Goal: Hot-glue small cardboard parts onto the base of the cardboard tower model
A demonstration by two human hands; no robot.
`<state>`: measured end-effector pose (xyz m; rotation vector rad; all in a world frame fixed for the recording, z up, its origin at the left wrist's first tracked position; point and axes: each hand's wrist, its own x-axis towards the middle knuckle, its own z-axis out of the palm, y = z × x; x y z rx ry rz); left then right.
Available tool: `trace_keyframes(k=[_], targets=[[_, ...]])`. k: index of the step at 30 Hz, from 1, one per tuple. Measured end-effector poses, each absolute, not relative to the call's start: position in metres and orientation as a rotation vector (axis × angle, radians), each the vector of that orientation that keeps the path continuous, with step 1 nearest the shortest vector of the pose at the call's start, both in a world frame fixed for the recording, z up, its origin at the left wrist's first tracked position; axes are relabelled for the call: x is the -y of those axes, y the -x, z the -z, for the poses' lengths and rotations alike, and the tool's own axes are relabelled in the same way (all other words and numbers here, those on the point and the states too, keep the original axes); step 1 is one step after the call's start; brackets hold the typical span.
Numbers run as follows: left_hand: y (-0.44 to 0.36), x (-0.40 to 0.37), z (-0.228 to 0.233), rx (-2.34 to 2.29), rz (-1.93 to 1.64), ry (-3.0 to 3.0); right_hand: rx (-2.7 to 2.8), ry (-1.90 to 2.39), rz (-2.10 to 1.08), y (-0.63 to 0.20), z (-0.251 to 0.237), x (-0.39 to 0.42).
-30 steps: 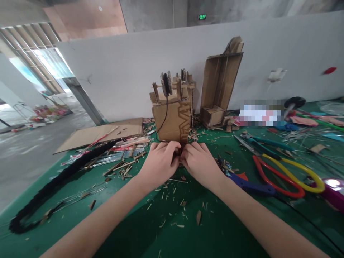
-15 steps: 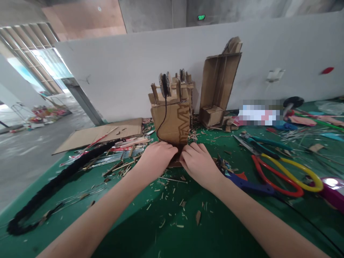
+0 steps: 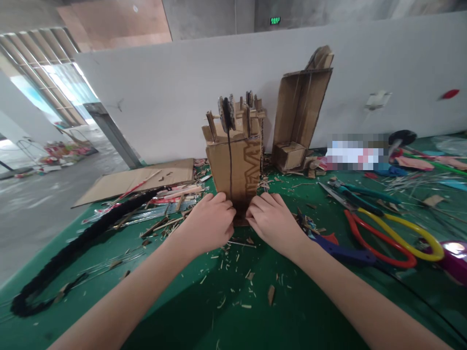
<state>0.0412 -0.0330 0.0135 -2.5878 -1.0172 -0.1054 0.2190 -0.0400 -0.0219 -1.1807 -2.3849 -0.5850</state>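
A cardboard box model [image 3: 239,170] stands upright in the middle of the green table. Cardboard pulley wheels [image 3: 226,113] are mounted on its top, and a black cord [image 3: 230,160] hangs straight down its front from one of them. My left hand [image 3: 213,218] is closed low at the front left of the box, where the cord runs down behind its fingers. Opposite it, my right hand [image 3: 273,218] is closed with curled fingers at the box's lower right. Between the hands a bit of brown cardboard shows at the base; what the right fingertips grip is hidden.
Right of the hands lie scissors [image 3: 379,238] with red and yellow handles, teal-handled pliers [image 3: 368,192] and a blue-handled tool [image 3: 341,250]. A tall cardboard piece [image 3: 301,116] leans on the white partition. A black fuzzy strip [image 3: 87,238] and cardboard sheet [image 3: 146,182] lie left.
The black cord, slack and curved to the left before, now hangs taut and straight. The front pulley wheel has turned. My left hand has shifted slightly down and away from the right hand.
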Motion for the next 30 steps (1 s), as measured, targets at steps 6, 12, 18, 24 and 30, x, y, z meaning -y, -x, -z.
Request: trace_keyframes(k=[6, 12, 18, 24, 30], targets=[[-0.036, 0.029, -0.005, 0.998, 0.077, 2.545, 2.370, 1.176, 0.569, -0.220, 0.022, 0.040], [-0.036, 0.029, -0.002, 1.042, 0.108, 2.537, 2.350, 1.185, 0.542, -0.219, 0.022, 0.040], [-0.036, 0.035, -0.001, 1.023, 0.167, 2.522, 2.339, 1.191, 0.543, -0.219, 0.023, 0.041], [-0.035, 0.039, -0.003, 1.033, 0.228, 2.516, 2.343, 1.202, 0.551, -0.218, 0.022, 0.041], [-0.030, 0.039, -0.006, 1.016, 0.250, 2.579, 2.346, 1.204, 0.557, -0.218, 0.023, 0.041]])
